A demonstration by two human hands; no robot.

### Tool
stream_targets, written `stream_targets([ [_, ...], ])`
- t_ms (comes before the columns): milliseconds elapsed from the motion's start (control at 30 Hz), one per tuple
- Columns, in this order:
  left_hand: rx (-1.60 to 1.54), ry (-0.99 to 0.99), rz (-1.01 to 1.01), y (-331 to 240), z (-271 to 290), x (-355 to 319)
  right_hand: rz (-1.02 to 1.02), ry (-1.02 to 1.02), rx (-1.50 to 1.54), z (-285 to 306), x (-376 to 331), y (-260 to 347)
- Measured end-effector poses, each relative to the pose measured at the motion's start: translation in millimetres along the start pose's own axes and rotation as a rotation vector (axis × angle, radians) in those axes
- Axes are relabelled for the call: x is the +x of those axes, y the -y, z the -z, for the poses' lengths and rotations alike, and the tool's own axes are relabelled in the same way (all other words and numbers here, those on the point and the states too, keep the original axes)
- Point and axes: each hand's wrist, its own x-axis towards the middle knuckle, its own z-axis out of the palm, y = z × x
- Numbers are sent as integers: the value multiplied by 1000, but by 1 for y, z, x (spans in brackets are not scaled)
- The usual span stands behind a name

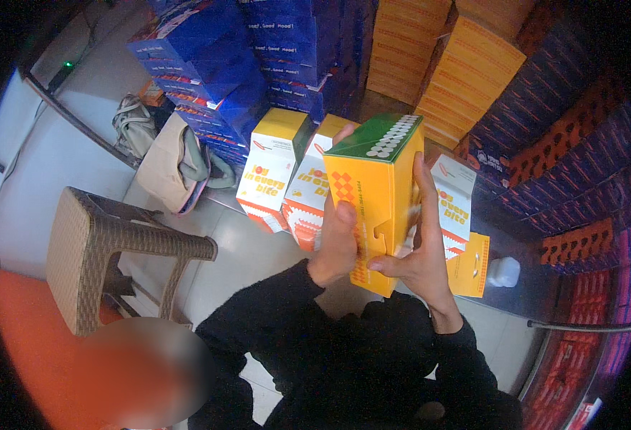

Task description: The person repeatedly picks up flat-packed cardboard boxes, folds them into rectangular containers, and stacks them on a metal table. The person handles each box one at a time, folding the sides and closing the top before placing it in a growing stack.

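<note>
I hold a yellow carton box with a green top [373, 190] upright in front of me with both hands. My left hand [335, 240] grips its left side, fingers curled over the near edge. My right hand [421, 247] wraps its right side, thumb pressed near a tab slot low on the front face. Both sleeves are black. Behind the held box stand three assembled yellow-and-white boxes [272, 168] on the floor, and a flat yellow carton [471, 265] lies to the right.
A woven brown stool [108, 247] stands at the left. Bags and cloth [165, 154] lie behind it. Stacks of blue cartons [251, 57] and orange cartons [459, 72] fill the back and right. A white plastic jug [503, 272] sits at the right.
</note>
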Motion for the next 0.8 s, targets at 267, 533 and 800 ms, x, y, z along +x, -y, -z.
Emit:
stream_targets([
  [267, 78, 65, -16, 5, 3, 10, -332, 80, 351, -6, -6, 2],
  [533, 588, -141, -105, -24, 2, 12, -185, -164, 335, -9, -22, -9],
  [800, 613, -316, -162, -19, 11, 3, -232, 39, 366, -6, -39, -14],
])
